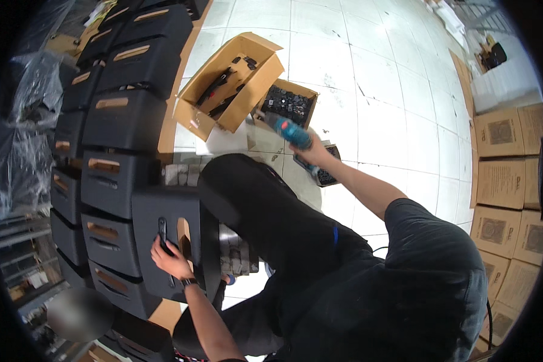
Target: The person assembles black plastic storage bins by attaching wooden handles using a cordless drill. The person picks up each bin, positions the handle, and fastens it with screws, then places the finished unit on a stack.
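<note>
My right hand [317, 152] is wrapped round the grip of a teal and black cordless drill [294, 131], held over the floor beside the open cartons. The drill's front end points up and left, toward the larger carton. My left hand [171, 263] is closed on the lower end of a slim black handle [163, 229], which lies against the face of a black cabinet [154, 208]. Beside that handle, the cabinet has a long cut-out slot [183, 236]. My fingers partly cover the handle, so its lower end is hidden.
Rows of similar black cabinets [117, 123] stand at the left. An open carton [254, 81] with several black parts is ahead, beside a smaller carton [313, 99] full of small black pieces. A small box [328, 176] lies below the drill. Brown cartons [499, 184] are stacked at the right.
</note>
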`<state>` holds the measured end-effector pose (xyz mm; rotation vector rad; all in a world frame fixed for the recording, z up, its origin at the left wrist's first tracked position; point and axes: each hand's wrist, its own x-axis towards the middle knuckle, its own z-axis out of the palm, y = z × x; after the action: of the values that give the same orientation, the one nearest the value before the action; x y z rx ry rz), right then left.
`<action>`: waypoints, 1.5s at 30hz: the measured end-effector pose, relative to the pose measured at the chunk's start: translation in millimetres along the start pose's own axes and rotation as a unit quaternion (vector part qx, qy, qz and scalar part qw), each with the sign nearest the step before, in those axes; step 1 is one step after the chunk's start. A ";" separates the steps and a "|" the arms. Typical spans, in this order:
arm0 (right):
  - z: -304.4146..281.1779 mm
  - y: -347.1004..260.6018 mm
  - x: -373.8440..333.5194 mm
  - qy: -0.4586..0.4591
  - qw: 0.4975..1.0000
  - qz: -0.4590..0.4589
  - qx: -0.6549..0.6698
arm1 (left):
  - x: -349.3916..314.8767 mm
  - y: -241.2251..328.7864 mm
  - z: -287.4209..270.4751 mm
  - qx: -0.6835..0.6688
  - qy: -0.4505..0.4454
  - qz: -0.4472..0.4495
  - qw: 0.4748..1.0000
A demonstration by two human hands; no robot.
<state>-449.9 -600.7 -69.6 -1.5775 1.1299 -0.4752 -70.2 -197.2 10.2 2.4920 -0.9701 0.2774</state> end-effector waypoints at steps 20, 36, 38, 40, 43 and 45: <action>108.0 176.0 90.5 0.005 0.988 -0.153 -0.009 | -20.1 31.8 31.5 0.145 -0.087 -0.027 0.985; 61.1 228.8 -12.5 -0.048 0.997 -0.029 0.053 | -4.2 25.2 -26.5 0.143 -0.111 -0.163 0.970; 45.4 245.3 3.1 -0.070 0.995 -0.001 0.074 | 19.9 14.5 -32.0 0.115 -0.128 -0.156 0.973; 49.5 219.6 -13.9 -0.158 0.985 0.008 -0.076 | 18.8 -6.6 -52.8 0.081 -0.163 -0.157 0.971; 16.4 205.2 -9.9 -0.231 0.926 0.104 -0.281 | 45.4 6.6 -58.1 0.053 -0.293 -0.301 0.906; -20.8 216.9 13.8 -0.265 0.908 0.262 -0.194 | 47.2 6.6 -40.6 0.054 -0.240 -0.285 0.926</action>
<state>-549.7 -615.2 -263.2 -1.5111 1.1895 0.5425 -41.1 -210.1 64.1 2.8705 -0.3436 -0.4980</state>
